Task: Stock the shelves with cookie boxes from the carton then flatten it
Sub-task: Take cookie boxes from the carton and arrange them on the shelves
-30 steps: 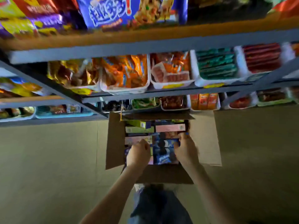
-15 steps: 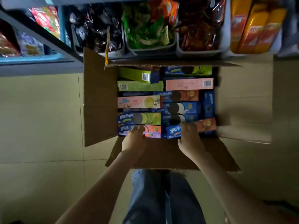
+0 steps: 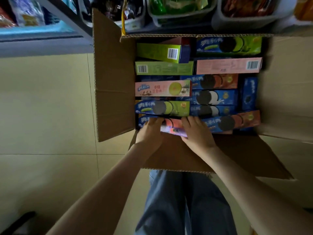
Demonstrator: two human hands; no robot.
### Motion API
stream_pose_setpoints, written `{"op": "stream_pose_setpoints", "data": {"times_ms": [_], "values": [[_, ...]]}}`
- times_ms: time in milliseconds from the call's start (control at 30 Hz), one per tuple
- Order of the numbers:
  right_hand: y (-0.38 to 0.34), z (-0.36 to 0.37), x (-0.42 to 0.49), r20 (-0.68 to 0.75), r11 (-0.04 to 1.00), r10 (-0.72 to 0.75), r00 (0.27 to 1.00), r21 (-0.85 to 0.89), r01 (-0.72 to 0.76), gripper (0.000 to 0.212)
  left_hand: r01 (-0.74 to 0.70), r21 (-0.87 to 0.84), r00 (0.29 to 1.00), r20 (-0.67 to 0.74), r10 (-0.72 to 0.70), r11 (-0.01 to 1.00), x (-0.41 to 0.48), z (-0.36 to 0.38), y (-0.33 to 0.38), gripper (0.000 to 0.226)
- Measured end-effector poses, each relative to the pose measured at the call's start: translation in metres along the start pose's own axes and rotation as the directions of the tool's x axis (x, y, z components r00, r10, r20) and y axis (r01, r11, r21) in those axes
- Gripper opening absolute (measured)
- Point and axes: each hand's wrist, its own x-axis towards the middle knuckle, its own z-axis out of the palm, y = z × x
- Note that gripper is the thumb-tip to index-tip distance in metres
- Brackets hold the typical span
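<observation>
Left hand (image 3: 149,131): reaching into the near end of the carton (image 3: 115,92), fingers curling over the left end of the nearest pink cookie box (image 3: 171,127); whether the grip is closing fully under the box cannot be told.
Right hand (image 3: 197,133): lying on the same box at its right end, fingers spread across the top face, seemingly pressing or gathering rather than clamping.
Pink cookie box: lying flat in the row closest to the person, touching a green-fronted box (image 3: 162,107) beyond it and a red-fronted box (image 3: 237,122) to its right.
Carton: standing open on the tiled floor (image 3: 45,107) just below the shelf bins (image 3: 183,16), flaps splaying outward, nearly full.
Handling, judged: each box is looking light, long and thin-walled; its printed card is likely sliding easily, and squeezing mid-span is risking a crushed panel and broken cookies.
Hold, judged: taking it by the two short ends, or pinching along the long edges, is appearing safest.
Progress, judged: stocking is barely beginning.
</observation>
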Motion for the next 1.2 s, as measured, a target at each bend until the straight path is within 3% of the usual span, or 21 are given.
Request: {"op": "stream_pose_setpoints", "data": {"times_ms": [167,333,433,567,633,700,767,867,933,1100,1200], "values": [[-0.001,-0.074,-0.026,0.055,0.966,0.068,0.996,0.247,-0.080,0.043,-0.158,0.224,0.987,0.003,0.161,0.962,-0.040,-0.038,0.036,0.078],[-0.007,-0.195,-0.056,-0.036,0.955,0.104,0.994,0.282,-0.090,0.053,-0.274,0.328,0.934,-0.132,0.331,0.904,-0.096,-0.103,0.093,0.068],[-0.011,-0.265,-0.077,-0.013,0.945,0.124,0.992,0.306,-0.114,0.059,-0.319,0.397,0.893,-0.178,0.413,0.861,-0.138,-0.154,0.126,0.071],[-0.013,-0.359,-0.105,-0.011,0.922,0.051,0.999,0.384,-0.043,0.061,-0.323,0.443,0.861,-0.229,0.454,0.836,-0.204,-0.223,0.161,0.071],[-0.016,-0.409,-0.119,0.011,0.803,0.093,0.996,0.591,-0.081,0.070,-0.308,0.434,0.841,-0.292,0.455,0.847,-0.238,-0.255,0.176,0.068],[-0.021,-0.460,-0.134,0.076,0.546,0.182,0.980,0.822,-0.164,0.073,-0.297,0.397,0.808,-0.379,0.450,0.868,-0.273,-0.290,0.194,0.067],[-0.028,-0.505,-0.145,0.117,0.304,0.227,0.967,0.935,-0.184,0.060,-0.294,0.399,0.759,-0.455,0.466,0.869,-0.306,-0.326,0.214,0.067],[-0.039,-0.570,-0.157,0.073,0.190,0.250,0.965,0.974,-0.123,0.036,-0.296,0.483,0.634,-0.546,0.548,0.824,-0.351,-0.377,0.240,0.062],[-0.050,-0.610,-0.164,-0.009,0.206,0.227,0.974,0.978,-0.039,0.037,-0.265,0.542,0.545,-0.597,0.588,0.797,-0.377,-0.409,0.255,0.061],[-0.079,-0.691,-0.174,-0.257,0.373,0.221,0.941,0.914,0.162,0.049,-0.205,0.637,0.355,-0.659,0.663,0.743,-0.432,-0.475,0.286,0.068],[-0.096,-0.728,-0.172,-0.358,0.330,0.261,0.896,0.906,0.266,0.048,-0.212,0.661,0.236,-0.681,0.694,0.720,-0.459,-0.512,0.295,0.067]]}}
